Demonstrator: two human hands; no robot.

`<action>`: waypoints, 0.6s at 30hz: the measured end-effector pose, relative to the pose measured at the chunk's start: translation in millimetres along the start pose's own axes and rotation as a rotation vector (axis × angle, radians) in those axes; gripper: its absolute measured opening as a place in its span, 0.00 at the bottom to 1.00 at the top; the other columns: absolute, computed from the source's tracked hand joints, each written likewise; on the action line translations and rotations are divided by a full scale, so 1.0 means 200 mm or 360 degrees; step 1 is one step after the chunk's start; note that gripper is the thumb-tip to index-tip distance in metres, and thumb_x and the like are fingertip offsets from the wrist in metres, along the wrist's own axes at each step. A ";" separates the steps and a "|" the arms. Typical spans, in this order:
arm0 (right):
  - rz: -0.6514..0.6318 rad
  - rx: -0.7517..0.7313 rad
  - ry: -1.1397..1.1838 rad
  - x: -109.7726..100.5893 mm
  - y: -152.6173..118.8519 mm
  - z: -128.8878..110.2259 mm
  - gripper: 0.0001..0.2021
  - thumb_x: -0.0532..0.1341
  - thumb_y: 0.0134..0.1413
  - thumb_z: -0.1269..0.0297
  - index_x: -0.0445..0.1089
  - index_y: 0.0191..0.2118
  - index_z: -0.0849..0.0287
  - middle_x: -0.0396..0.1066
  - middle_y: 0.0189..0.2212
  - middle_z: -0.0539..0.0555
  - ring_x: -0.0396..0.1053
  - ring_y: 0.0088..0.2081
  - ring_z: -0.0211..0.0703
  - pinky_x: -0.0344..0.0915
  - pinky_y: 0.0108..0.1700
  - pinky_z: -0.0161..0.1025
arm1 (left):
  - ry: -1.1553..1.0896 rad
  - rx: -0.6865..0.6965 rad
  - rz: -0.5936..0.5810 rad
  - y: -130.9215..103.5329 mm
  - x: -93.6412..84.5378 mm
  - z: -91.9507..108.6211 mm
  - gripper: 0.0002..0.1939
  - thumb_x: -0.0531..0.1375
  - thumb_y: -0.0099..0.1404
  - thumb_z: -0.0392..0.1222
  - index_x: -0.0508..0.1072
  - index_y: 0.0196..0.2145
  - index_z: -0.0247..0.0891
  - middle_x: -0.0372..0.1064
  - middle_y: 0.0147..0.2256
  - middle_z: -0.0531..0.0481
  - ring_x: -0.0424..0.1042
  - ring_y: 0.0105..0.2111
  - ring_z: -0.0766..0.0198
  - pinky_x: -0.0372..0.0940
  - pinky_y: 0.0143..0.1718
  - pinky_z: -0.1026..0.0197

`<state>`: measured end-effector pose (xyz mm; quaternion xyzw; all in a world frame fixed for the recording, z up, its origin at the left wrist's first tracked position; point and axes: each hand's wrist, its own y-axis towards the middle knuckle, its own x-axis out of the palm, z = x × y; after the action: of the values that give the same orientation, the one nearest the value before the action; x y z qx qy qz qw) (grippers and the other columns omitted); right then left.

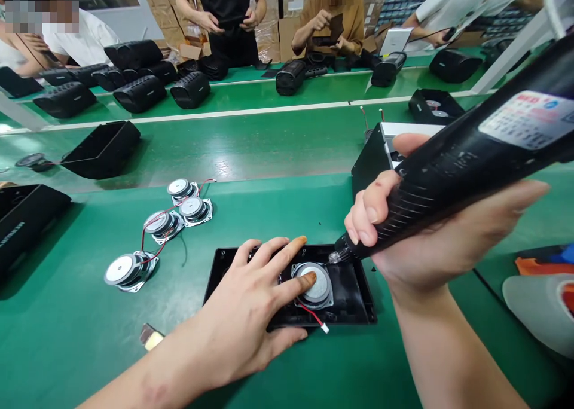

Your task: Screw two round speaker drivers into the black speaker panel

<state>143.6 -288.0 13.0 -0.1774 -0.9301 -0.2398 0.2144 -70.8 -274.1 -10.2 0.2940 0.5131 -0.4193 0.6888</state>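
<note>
The worktop (269, 205) has a smooth green covering with a soft sheen. The speaker panel (350, 295) is black plastic, slightly glossy. The speaker driver (316, 284) seated in it shows a bright, polished metal back, as do the loose speaker drivers (156, 229). The electric screwdriver (457, 170) has a matt black plastic body, ribbed at the grip, and a glossy paper label (529, 119).
</note>
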 end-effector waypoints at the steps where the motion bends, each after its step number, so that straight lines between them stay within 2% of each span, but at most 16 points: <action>1: -0.0001 -0.0007 -0.0011 0.00 0.00 0.01 0.32 0.69 0.51 0.30 0.73 0.47 0.53 0.65 0.20 0.46 0.58 0.16 0.39 0.56 0.14 0.36 | -0.0004 0.0004 0.0011 0.00 0.00 0.00 0.26 0.68 0.68 0.51 0.73 0.62 0.50 0.53 0.73 0.41 0.60 0.68 0.36 0.57 0.62 0.28; 6: -0.0029 -0.0060 -0.0055 0.00 0.00 0.04 0.32 0.65 0.55 0.29 0.72 0.49 0.53 0.64 0.20 0.46 0.57 0.16 0.38 0.55 0.14 0.36 | -0.0005 0.0009 0.0027 0.00 0.00 -0.01 0.26 0.68 0.68 0.51 0.74 0.62 0.50 0.54 0.73 0.40 0.61 0.67 0.35 0.57 0.61 0.28; 13: -0.0019 -0.0073 -0.0051 0.01 -0.01 0.06 0.33 0.64 0.56 0.28 0.71 0.49 0.54 0.63 0.21 0.46 0.56 0.16 0.37 0.54 0.14 0.35 | -0.0002 0.0010 0.0038 0.00 0.01 -0.02 0.25 0.67 0.68 0.51 0.74 0.61 0.50 0.55 0.73 0.40 0.61 0.67 0.36 0.58 0.61 0.29; 18: -0.0087 -0.0109 -0.0016 0.01 -0.03 0.08 0.32 0.62 0.59 0.28 0.73 0.48 0.54 0.64 0.22 0.47 0.57 0.16 0.37 0.54 0.15 0.34 | 0.0011 0.0035 0.0027 0.01 0.00 -0.01 0.23 0.66 0.69 0.51 0.74 0.60 0.48 0.55 0.73 0.40 0.61 0.67 0.36 0.57 0.61 0.30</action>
<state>135.0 -284.3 -0.6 -0.1605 -0.9268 -0.2765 0.1969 -70.5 -271.7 -11.2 0.3074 0.5082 -0.4181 0.6874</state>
